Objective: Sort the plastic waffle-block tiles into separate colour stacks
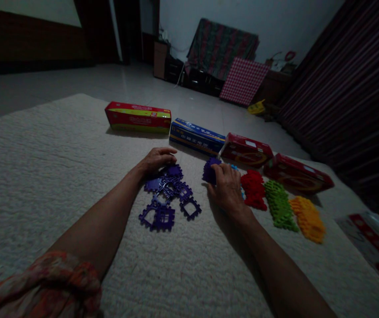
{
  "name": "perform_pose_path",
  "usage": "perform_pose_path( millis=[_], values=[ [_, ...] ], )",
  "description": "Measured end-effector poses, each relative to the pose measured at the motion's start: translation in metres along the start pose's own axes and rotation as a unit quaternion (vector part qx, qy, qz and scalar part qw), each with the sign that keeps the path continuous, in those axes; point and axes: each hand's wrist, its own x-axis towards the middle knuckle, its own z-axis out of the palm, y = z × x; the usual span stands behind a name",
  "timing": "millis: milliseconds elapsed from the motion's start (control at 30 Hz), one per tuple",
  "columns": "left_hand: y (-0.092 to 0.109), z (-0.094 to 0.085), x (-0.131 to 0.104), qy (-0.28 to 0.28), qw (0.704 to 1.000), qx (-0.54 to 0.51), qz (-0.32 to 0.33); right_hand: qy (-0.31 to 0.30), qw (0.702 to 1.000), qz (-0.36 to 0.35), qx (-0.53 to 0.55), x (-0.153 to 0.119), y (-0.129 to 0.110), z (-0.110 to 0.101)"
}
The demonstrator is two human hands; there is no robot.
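My right hand (227, 183) grips a purple interlocking tile (209, 171), held upright between thumb and fingers. How many tiles are in that grip I cannot tell. At the far left edge of a loose pile of purple interlocking tiles (165, 218) rests my left hand (158, 160), its fingers stretched out over the tiles and holding none that I can see. Some tiles in the pile have window-like or arched openings. Right of my right hand lie stacks of red tiles (254, 190), green tiles (280, 205) and orange tiles (308, 218). Blue tiles (234, 167) are mostly hidden behind my right hand.
A red and yellow box (138, 118), a blue box (196, 138) and two dark red boxes (247, 150) form a row behind the tiles on the pale quilted mat (59, 145). At the right edge lies a printed package (371, 238). A cloth-covered cabinet (205, 79) stands farther back.
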Motion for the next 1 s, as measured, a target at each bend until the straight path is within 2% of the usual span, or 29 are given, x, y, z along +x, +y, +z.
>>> perform_pose_path(
  millis=[333,567,667,800,900,1000],
  values=[
    [-0.002,-0.001,0.003,-0.003,1.0,0.006,0.002,-0.005,1.0,0.007,-0.009,-0.003,-0.001,0.003],
    [-0.003,-0.003,0.004,-0.003,1.0,-0.022,0.0,0.004,0.999,-0.032,0.014,0.0,-0.006,-0.003],
    [-0.002,-0.003,0.005,0.029,0.998,-0.049,-0.004,0.013,0.995,-0.084,0.059,0.0,-0.006,0.002],
    [0.0,0.0,0.008,0.105,0.989,-0.105,0.013,0.008,0.986,-0.132,0.104,0.002,-0.014,0.01],
    [0.002,0.002,0.009,0.146,0.979,-0.141,0.015,-0.028,0.98,-0.152,0.128,0.015,-0.028,0.014],
    [0.003,0.002,0.01,0.153,0.976,-0.152,0.019,-0.089,0.97,-0.175,0.146,0.039,-0.041,0.016]
  ],
)
